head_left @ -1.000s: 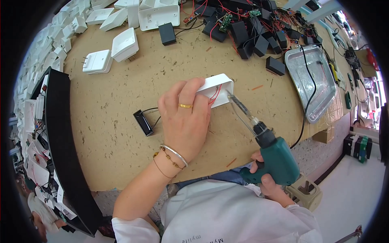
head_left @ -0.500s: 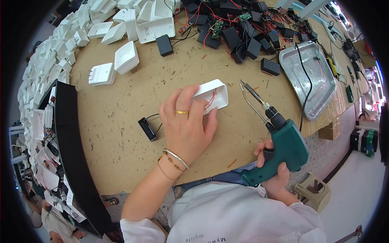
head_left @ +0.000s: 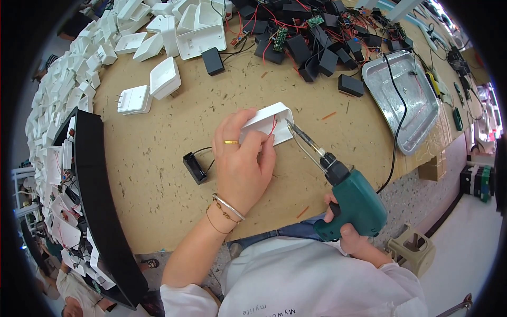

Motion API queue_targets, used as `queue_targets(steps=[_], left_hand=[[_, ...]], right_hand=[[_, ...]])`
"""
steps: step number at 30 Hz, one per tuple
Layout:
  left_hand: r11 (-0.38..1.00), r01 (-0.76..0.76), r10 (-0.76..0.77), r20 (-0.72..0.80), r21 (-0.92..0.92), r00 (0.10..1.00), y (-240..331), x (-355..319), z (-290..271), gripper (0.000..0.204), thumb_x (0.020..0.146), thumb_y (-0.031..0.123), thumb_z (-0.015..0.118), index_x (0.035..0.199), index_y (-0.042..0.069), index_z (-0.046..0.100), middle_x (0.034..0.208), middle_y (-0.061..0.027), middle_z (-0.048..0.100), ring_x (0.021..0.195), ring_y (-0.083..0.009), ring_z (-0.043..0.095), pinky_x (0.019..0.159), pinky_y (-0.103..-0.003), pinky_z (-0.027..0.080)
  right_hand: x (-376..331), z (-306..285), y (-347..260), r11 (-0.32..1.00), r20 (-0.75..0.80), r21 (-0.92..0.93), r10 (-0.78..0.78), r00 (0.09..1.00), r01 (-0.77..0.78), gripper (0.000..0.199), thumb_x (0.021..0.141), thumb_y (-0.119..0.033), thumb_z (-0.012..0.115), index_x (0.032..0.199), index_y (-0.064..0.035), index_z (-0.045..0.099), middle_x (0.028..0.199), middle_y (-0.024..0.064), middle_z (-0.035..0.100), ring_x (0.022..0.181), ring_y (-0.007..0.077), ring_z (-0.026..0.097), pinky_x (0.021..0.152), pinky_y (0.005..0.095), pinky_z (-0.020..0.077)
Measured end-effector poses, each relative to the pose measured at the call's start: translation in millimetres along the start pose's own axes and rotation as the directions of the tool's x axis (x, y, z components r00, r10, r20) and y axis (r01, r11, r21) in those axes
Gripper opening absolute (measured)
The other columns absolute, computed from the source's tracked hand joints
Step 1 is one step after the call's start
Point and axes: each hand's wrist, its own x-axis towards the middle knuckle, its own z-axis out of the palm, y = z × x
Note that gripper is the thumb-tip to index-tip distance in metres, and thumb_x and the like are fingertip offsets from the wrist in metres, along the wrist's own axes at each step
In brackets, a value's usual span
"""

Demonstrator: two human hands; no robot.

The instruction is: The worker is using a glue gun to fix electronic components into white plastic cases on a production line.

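My left hand (head_left: 240, 153) is closed around a white plastic housing (head_left: 280, 109), tilted so that its open side faces right. Thin red wires (head_left: 274, 126) show inside it, close to my thumb and forefinger; whether I pinch them cannot be made out. With my right hand (head_left: 351, 235) I grip a green soldering gun (head_left: 362, 203), fingers at its trigger. Its hot tip and the thin feed tube beside it reach the housing's open end; exact contact is too small to tell. Left of my left wrist lies a small black case (head_left: 195, 169) with a black wire running under my hand.
White plug housings (head_left: 134, 99) lie at the left, beyond them a heap of white shells (head_left: 68, 79). Black boxes with red wires (head_left: 301, 50) pile up at the back. A metal tray (head_left: 404, 127) stands right, a black bin (head_left: 100, 201) left.
The soldering gun has moved left, its tip now at the housing's opening instead of apart to the right. My left hand and the housing have shifted and turned slightly.
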Motion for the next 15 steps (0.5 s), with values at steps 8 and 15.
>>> queue_targets(steps=[8, 15], left_hand=[[1.0, 0.023, -0.023, 0.019, -0.007, 1.0, 0.8, 1.6, -1.5, 0.011, 0.068, 0.001, 0.065, 0.073, 0.002, 0.056, 0.114, -0.0122, 0.049, 0.102, -0.0336, 0.047, 0.086, -0.041, 0.039], [0.998, 0.056, -0.056, 0.015, -0.038, 0.998, 0.6, 3.2, -3.1, 0.009, 0.069, 0.0, 0.064, 0.071, 0.001, 0.055, 0.112, -0.0129, 0.052, 0.1, -0.0306, 0.048, 0.08, -0.036, 0.042]], right_hand=[[10.5, 6.7, -7.7, 0.999, -0.007, -0.036, 0.006, 1.0, -0.006, 0.072, 0.082, -0.057, 0.053, 0.12, 0.0038, 0.048, 0.08, 0.0076, 0.057, 0.078, 0.0143, 0.053, 0.085, 0.0329, 0.0407], [16.0, 10.8, -11.2, 0.999, -0.037, -0.032, 0.012, 0.999, -0.014, 0.07, 0.081, -0.055, 0.055, 0.119, 0.004, 0.049, 0.08, 0.0062, 0.058, 0.079, 0.0137, 0.054, 0.085, 0.0339, 0.041]])
